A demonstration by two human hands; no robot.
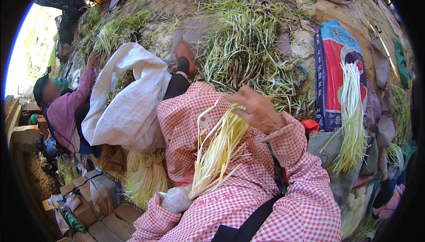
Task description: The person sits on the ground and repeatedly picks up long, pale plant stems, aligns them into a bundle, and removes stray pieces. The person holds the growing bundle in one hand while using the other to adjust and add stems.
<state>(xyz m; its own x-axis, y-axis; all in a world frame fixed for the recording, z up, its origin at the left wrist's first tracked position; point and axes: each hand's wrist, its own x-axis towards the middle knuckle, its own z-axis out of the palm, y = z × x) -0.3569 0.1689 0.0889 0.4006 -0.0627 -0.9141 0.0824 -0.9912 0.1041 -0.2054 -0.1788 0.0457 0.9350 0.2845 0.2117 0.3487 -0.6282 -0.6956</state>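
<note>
A loose bundle of pale yellow-white, chive-like stalks (pixel 220 152) lies slanted across my lap, over a red-and-white checked apron (pixel 186 115). My left hand (pixel 177 199), covered by a thin translucent plastic glove, grips its lower, whiter end. At the upper, yellower end is my bare right hand (pixel 257 110), with bent fingers against the stalk tips. Motion blurs those fingers, so whether they are closed on the stalks cannot be told. Several stalks splay out from the bundle's sides.
Beyond my knees spreads a heap of uprooted green stalks (pixel 242 49). A white woven sack (pixel 123 109) stands at left, with tied bundles (pixel 146 175) below it. Pale stalks (pixel 352 115) rest on a printed bag (pixel 335 76) at right. Another person (pixel 68 115) sits far left.
</note>
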